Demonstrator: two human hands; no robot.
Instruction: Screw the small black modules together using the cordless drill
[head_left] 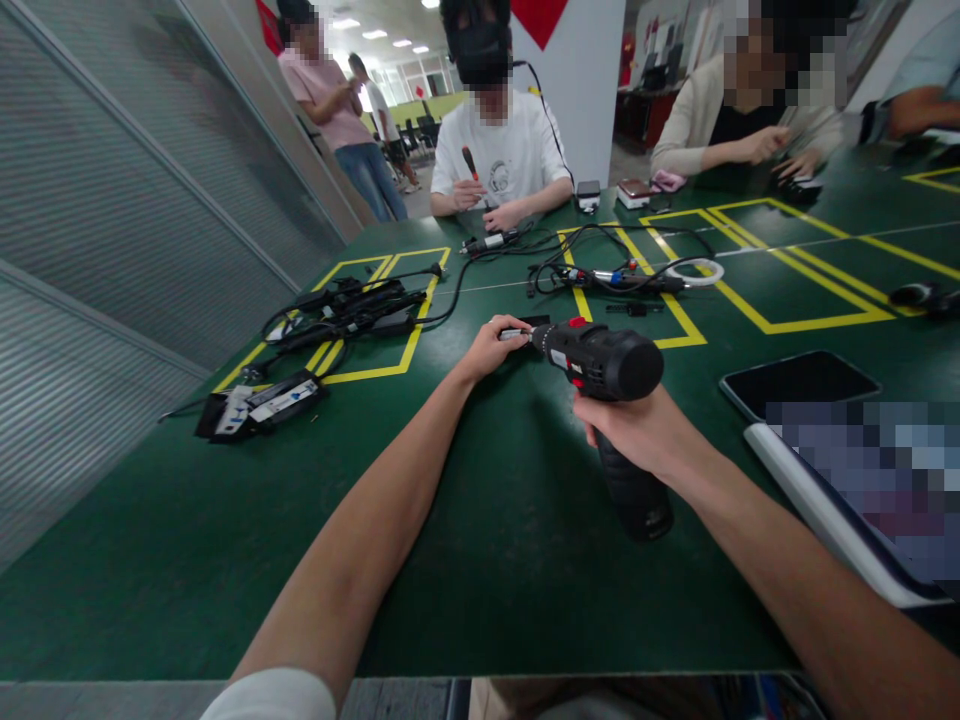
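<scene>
Head cam's catching the right hand gripping a drill, left hand pinching a small part near the bit, well in from the near edge of the table. Cables are lying toward the left edge.

Room: office doing workshop duty
Green table: yellow tape rectangles marked on its top
Above the table: a power drill
Beyond the table: dark chairs, ceiling lights
Left of the table: slatted partition
</scene>
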